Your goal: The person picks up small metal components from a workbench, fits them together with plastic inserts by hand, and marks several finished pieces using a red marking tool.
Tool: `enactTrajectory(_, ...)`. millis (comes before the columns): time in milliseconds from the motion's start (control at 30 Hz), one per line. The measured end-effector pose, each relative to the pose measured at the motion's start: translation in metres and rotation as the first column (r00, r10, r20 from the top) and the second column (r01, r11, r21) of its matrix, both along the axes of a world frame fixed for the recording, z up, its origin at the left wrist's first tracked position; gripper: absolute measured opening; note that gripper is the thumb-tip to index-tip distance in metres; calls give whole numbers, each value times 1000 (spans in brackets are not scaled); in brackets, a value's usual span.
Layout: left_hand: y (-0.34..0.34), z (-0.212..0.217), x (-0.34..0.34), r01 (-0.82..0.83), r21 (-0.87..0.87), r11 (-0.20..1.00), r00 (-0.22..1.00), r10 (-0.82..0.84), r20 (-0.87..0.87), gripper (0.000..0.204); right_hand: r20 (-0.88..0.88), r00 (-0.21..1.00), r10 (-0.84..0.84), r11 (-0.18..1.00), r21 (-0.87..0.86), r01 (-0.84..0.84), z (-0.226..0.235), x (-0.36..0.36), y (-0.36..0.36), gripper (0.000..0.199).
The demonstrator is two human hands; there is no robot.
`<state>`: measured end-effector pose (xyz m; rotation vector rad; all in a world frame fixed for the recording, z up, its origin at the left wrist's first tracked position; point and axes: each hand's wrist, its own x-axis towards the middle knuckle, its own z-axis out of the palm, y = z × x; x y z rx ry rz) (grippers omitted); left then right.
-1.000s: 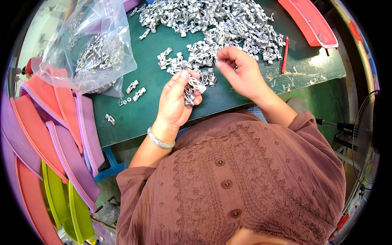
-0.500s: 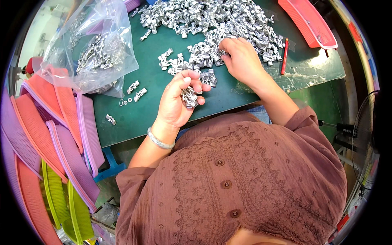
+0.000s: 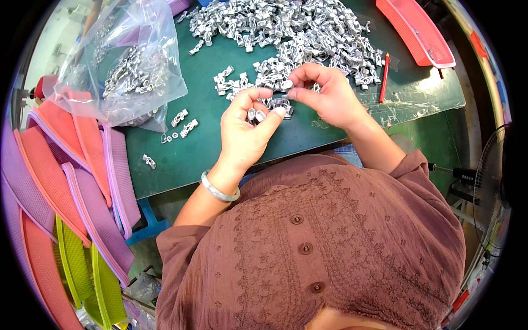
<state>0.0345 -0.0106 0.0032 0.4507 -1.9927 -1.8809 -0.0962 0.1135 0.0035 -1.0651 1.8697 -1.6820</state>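
My left hand [image 3: 242, 129], with a pale bangle at its wrist, is curled around several small silver looped metal pieces [image 3: 256, 116]; their rounded ends peek out between fingers and thumb. Right beside it, my right hand [image 3: 333, 99] pinches one small silver looped piece [image 3: 286, 85] between thumb and forefinger, close to the left fingertips. Behind both hands spreads a large pile of the same silver pieces [image 3: 308, 33] on the green table [image 3: 203, 102]. A smaller cluster lies just beyond the left hand, partly hidden by it.
On the left, a clear plastic bag [image 3: 165, 82] holds more metal pieces. A few loose pieces [image 3: 188, 127] lie near it. Purple, pink and green plastic baskets [image 3: 102, 214] are stacked beside the table. At the right are a red pencil [image 3: 384, 77] and a pink tray [image 3: 407, 33].
My right hand has come back from the pile toward my left, now with a piece in its pinch. The left hand has turned and closed more over its pieces.
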Motion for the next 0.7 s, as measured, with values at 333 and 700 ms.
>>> enactTrajectory(333,-4,-1,-8,-40,-328,944,978,-30,-207,15,206,965,160,987,-57,-151,-5,17,-2,9)
enactTrajectory(700,-16,3,-8,-22,401,916,986,-47,163,12,693,635,342,939,-223,-262,4,17,2,22)
